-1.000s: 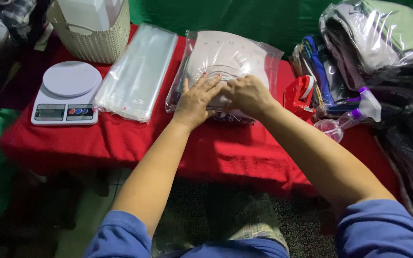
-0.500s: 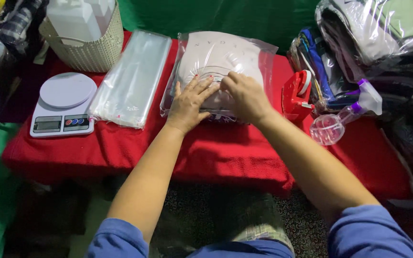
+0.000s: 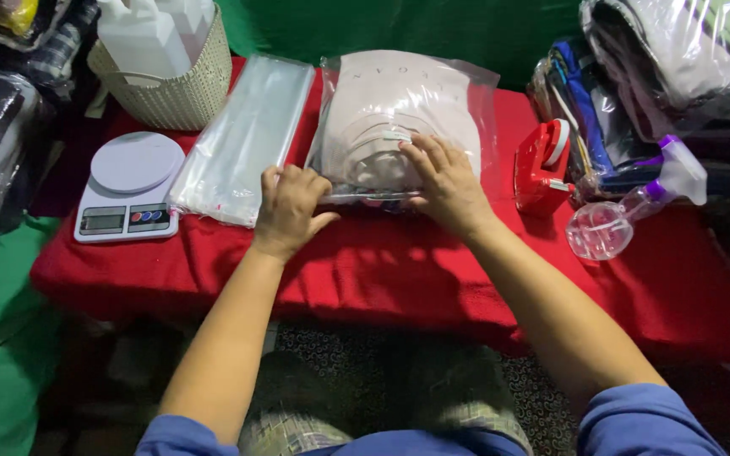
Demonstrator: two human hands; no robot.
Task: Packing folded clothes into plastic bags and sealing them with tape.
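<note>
A folded pale pink garment sealed in a clear plastic bag [image 3: 399, 118] lies on the red table [image 3: 399, 270]. My right hand [image 3: 443, 181] lies flat on the bag's near edge, fingers spread. My left hand [image 3: 289, 207] rests at the bag's near left corner, fingers curled, beside a stack of empty clear plastic bags [image 3: 242, 139]. Whether the left fingers pinch the bag's edge cannot be made out.
A white kitchen scale [image 3: 128, 186] sits at the left, a woven basket [image 3: 175, 89] with white bottles behind it. A red tape dispenser [image 3: 542, 169] and a clear spray bottle [image 3: 627, 211] lie at the right, next to piles of bagged clothes [image 3: 669, 67].
My left hand has slid left, off the top of the bagged garment to its near left corner. My right hand has shifted a little toward the bag's near edge.
</note>
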